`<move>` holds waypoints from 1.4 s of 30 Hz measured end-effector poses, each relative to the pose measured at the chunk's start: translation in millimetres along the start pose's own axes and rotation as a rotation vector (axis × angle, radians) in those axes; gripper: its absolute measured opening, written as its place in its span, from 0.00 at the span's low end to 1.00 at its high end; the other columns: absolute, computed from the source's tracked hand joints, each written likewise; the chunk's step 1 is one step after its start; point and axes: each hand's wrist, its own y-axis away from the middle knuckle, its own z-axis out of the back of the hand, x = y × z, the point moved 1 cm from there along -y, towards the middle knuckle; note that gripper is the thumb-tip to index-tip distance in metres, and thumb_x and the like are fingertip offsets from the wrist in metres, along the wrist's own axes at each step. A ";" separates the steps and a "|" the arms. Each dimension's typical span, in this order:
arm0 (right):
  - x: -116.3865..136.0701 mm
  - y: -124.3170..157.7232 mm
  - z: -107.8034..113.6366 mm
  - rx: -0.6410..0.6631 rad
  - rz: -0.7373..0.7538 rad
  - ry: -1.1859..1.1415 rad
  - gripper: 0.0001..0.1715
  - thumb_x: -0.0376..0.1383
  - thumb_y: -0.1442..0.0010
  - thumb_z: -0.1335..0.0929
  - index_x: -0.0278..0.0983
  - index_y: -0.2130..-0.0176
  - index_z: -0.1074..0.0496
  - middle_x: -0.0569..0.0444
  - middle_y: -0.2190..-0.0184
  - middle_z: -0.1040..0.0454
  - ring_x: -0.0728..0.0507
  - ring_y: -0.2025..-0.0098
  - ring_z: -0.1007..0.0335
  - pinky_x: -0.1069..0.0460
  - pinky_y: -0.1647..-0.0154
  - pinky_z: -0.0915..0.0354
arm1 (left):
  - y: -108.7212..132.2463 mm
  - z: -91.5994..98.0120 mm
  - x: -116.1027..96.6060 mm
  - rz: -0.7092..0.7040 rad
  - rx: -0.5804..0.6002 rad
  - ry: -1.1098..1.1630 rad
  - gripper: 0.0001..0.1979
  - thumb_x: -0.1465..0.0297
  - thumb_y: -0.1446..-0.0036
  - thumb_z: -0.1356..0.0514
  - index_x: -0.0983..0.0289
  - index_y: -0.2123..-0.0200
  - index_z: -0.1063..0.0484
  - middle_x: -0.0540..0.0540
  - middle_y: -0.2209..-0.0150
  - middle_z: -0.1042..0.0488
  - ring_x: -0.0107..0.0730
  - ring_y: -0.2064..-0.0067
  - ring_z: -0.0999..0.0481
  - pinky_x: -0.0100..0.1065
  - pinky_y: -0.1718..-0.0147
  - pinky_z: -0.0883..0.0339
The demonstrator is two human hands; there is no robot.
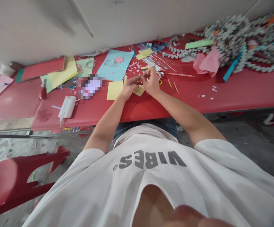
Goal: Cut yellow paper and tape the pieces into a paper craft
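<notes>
Over the red table, my left hand [129, 87] and my right hand [152, 82] meet fingertip to fingertip. Both are closed in a pinch; whatever small thing sits between them is too small to make out. Beneath and beside the left hand lies a yellow paper sheet [114, 90]. A smaller yellow paper piece [139, 90] shows under the fingers. Just past my right hand, partly hidden by it, are scissors with a yellow handle [160, 82]. A blue paper sheet [114, 73] bearing a ring [109, 62] and a pink paper cutout [119, 59] lies beyond the left hand.
Tangled grey scalloped strips [231, 41] heap at the right, near crumpled pink paper [209, 61]. At left are a blurred-out phone-like object [91, 87], a white device with a cord [67, 107] and a red folder [43, 69]. A red stool [2, 179] stands lower left.
</notes>
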 end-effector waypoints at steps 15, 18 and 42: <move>21.6 -1.7 6.6 0.017 -0.138 0.191 0.26 0.62 0.23 0.42 0.45 0.50 0.38 0.48 0.59 0.29 0.34 0.54 0.25 0.32 0.44 0.25 | 3.3 -14.0 -9.5 0.017 0.086 0.076 0.40 0.68 0.52 0.31 0.50 0.33 0.27 0.54 0.36 0.21 0.50 0.47 0.15 0.43 0.53 0.20; 23.1 -3.4 4.6 0.016 -0.198 0.105 0.29 0.65 0.25 0.42 0.46 0.47 0.38 0.49 0.60 0.28 0.35 0.58 0.25 0.34 0.50 0.23 | 1.6 -10.2 -5.1 -0.046 0.050 0.013 0.40 0.68 0.53 0.30 0.51 0.34 0.26 0.54 0.37 0.20 0.48 0.49 0.15 0.46 0.49 0.21; -11.2 -11.8 25.8 0.040 -0.134 0.329 0.44 0.73 0.26 0.48 0.42 0.58 0.30 0.51 0.68 0.29 0.37 0.63 0.24 0.36 0.49 0.23 | 1.0 14.5 -15.9 0.055 -0.200 0.156 0.33 0.51 0.45 0.30 0.52 0.38 0.28 0.54 0.31 0.30 0.55 0.36 0.22 0.41 0.50 0.25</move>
